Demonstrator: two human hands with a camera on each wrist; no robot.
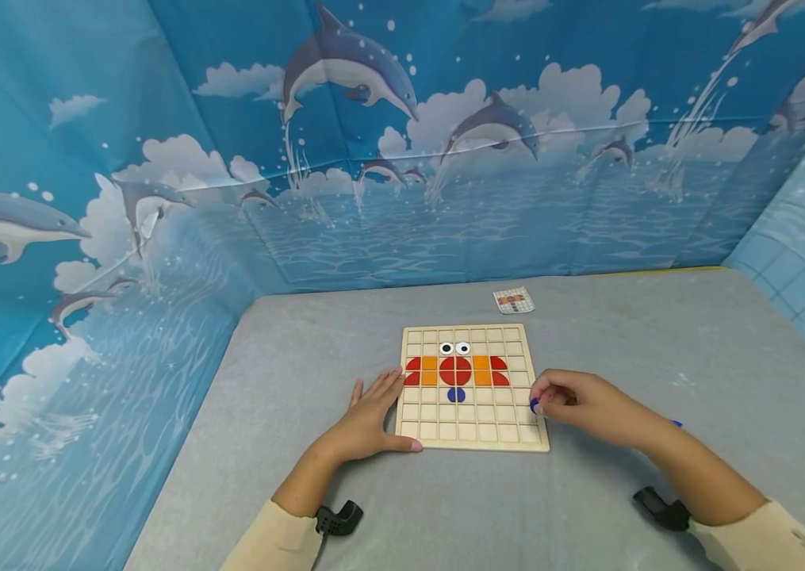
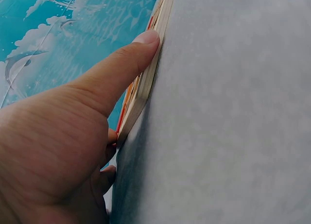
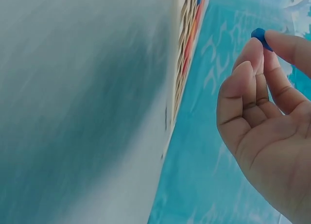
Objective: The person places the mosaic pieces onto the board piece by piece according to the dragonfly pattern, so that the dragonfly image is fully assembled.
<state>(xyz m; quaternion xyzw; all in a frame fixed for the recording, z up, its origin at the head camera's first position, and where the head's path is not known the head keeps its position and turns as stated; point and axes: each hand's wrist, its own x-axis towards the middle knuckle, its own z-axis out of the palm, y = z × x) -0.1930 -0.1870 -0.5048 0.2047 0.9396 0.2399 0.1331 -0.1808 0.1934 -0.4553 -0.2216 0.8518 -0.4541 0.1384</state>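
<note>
On the table lies a square wooden grid board. It carries a pattern of red quarter-round pieces, orange squares, a blue pair of pieces and two round eye pieces. My left hand spreads along the board's left side, its fingertips at the left edge and its thumb on the front corner. At the board's right edge, my right hand pinches a small blue piece between thumb and fingertips. The exact shape of that piece is partly hidden by the fingers.
Behind the board lies a small card printed with a similar grid pattern. Another blue piece shows beside my right forearm. A grey cloth covers the table, and a blue dolphin-printed curtain rises along its back and left.
</note>
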